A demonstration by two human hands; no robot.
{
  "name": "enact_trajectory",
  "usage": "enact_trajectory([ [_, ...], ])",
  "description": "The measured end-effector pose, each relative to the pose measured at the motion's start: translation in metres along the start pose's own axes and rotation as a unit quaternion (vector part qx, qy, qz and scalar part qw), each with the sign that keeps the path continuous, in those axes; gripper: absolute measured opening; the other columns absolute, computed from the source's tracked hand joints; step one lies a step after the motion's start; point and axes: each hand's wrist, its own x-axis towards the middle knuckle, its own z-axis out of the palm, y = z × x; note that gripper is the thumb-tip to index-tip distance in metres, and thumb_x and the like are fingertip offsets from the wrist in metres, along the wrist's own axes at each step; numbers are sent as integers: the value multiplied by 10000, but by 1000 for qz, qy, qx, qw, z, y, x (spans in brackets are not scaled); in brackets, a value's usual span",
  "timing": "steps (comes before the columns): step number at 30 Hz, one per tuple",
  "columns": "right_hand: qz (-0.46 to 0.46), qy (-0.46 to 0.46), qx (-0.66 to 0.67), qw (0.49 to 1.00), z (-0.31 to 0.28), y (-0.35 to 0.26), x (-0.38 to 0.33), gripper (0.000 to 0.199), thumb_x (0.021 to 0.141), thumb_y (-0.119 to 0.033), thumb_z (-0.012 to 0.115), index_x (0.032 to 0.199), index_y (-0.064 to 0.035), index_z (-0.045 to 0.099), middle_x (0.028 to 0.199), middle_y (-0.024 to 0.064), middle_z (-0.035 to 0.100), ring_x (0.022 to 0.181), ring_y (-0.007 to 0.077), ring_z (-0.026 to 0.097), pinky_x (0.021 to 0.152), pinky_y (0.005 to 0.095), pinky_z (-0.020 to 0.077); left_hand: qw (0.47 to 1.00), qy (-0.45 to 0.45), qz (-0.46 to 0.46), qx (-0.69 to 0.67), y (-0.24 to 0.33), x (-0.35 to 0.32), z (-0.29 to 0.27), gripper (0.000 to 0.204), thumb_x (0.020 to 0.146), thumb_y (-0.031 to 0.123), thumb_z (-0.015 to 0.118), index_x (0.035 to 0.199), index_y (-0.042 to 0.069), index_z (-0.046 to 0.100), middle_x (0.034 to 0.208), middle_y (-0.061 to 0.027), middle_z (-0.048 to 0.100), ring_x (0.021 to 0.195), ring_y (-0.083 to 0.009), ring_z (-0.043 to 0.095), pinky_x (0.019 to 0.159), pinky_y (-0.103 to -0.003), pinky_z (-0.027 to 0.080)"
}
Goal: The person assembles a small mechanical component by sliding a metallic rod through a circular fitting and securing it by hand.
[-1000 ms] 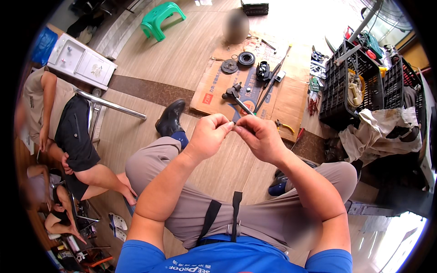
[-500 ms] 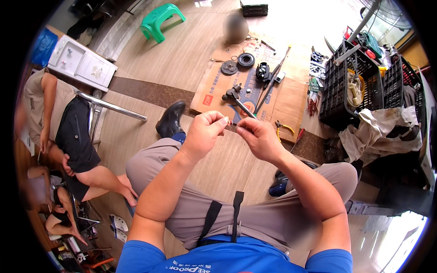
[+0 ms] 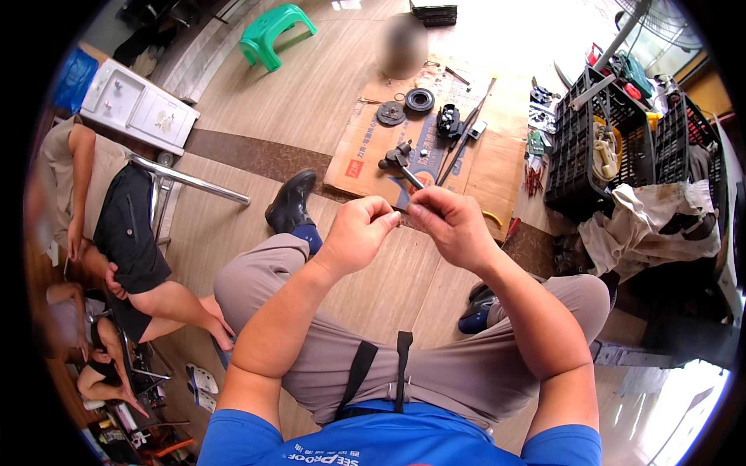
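Observation:
My left hand is closed in a pinch, thumb against forefinger, over the near edge of a flat cardboard sheet. A tiny bit of something shows at its fingertips, too small to name. Just to the right, my right hand is also pinched, its fingertips nearly meeting the left ones; whatever it holds is hidden. Beyond the hands, a dark metal part with a long shaft lies on the cardboard. Yellow-handled pliers are mostly covered by my right hand.
On the cardboard lie a black ring, a grey disc and a black block-like part. Black crates full of tools stand at right. A green stool is far left; a seated person is at left.
My right hand has turned and moved slightly right, its fingers more curled, and covers more of the pliers. The left hand has shifted slightly. The small reddish bit between the fingertips shows less.

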Motion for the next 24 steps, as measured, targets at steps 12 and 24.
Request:
enact_trajectory([
  [12, 112, 33, 11, 993, 7, 40, 2, 179, 930, -162, 623, 915, 14, 649, 700, 73, 612, 646, 140, 537, 635, 296, 461, 988, -45, -8, -147, 4, 3, -8, 140, 942, 121, 600, 887, 3, 651, 800, -3, 635, 707, -50, 529, 653, -216, 441],
  [24, 337, 111, 170, 919, -4, 28, 4, 262, 963, -119, 529, 1199, -20, 583, 955, 66, 642, 615, 135, 645, 480, 250, 473, 991, 61, -12, -117, -2, 5, -10, 143, 956, 104, 586, 878, -2, 641, 808, -4, 632, 714, -54, 525, 671, -212, 437],
])
